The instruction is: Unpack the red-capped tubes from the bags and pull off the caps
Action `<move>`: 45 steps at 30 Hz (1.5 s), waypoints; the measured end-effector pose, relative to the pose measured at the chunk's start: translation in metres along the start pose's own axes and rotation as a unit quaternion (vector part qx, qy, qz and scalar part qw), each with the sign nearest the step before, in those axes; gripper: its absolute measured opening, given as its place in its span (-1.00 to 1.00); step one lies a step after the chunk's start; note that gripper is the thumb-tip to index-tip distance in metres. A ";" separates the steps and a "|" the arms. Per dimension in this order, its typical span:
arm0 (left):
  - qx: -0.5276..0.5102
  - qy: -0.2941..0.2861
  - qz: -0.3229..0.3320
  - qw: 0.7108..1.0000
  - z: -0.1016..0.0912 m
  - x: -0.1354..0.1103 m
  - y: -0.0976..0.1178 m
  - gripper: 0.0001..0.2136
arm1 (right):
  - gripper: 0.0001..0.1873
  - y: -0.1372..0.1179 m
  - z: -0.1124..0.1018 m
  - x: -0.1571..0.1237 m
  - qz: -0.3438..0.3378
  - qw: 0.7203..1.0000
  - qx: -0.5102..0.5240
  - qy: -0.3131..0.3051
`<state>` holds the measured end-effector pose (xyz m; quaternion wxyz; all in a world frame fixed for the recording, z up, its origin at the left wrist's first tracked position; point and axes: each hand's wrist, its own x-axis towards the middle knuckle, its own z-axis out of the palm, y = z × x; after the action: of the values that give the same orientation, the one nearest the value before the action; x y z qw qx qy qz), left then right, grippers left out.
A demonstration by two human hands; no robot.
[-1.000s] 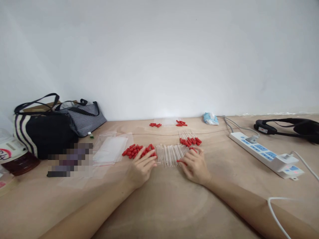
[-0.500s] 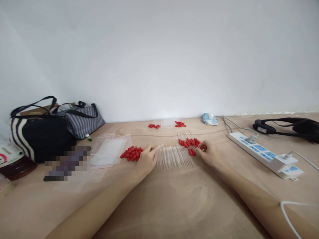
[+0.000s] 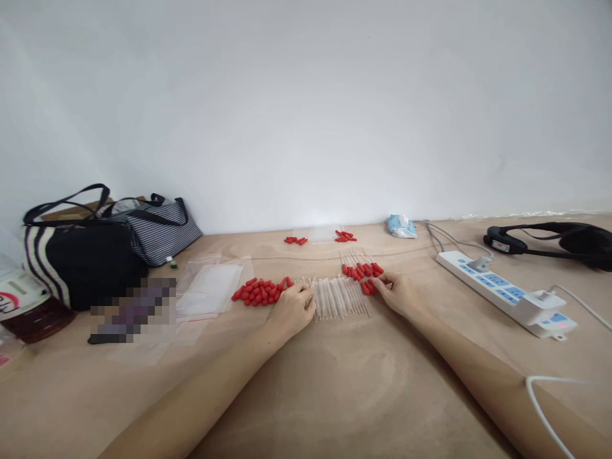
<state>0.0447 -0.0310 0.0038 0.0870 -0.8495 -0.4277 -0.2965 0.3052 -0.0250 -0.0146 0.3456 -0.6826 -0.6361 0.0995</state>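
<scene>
My left hand (image 3: 292,307) rests with curled fingers at the left end of a row of thin clear tubes (image 3: 337,298). What its fingertips hold is hidden. Beside it, on the left, lies a heap of loose red rubber bulbs (image 3: 258,292). My right hand (image 3: 400,295) has thumb and fingers closed at the red end of a dropper (image 3: 368,287). Just beyond sit several more red-bulbed droppers (image 3: 362,271), their thin tubes pointing away from me.
Farther back are small groups of red bulbs (image 3: 345,236) and clear tubes (image 3: 321,236). Clear plastic bags (image 3: 210,290) lie left. Two bags (image 3: 86,261) stand far left. A power strip (image 3: 502,290), tissue pack (image 3: 401,226) and black headset (image 3: 549,245) are right.
My left hand has drawn slightly toward me and its fingers have curled in, uncovering more red bulbs. My right hand stays at the red droppers with little change.
</scene>
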 end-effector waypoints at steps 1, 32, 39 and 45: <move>-0.025 0.006 -0.011 1.000 0.000 -0.001 0.001 -0.90 | -0.71 0.000 0.000 0.000 0.006 1.000 -0.005 0.000; 0.011 0.009 0.056 0.998 -0.032 -0.024 -0.023 -0.63 | -0.70 -0.039 0.016 0.015 -0.096 0.981 -0.119 0.119; 0.002 0.094 0.121 0.988 -0.036 -0.031 -0.020 -0.57 | -0.79 -0.046 0.013 -0.029 -0.272 0.959 0.026 0.074; -0.012 0.085 0.203 0.975 -0.030 -0.029 -0.013 -0.74 | -0.82 -0.056 0.018 -0.050 -0.381 0.923 0.021 0.050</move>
<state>0.0089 -0.0545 0.0097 0.1712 -0.8915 -0.2334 -0.3486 0.2412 -0.0686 -0.0099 0.4030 -0.3851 -0.8280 -0.0605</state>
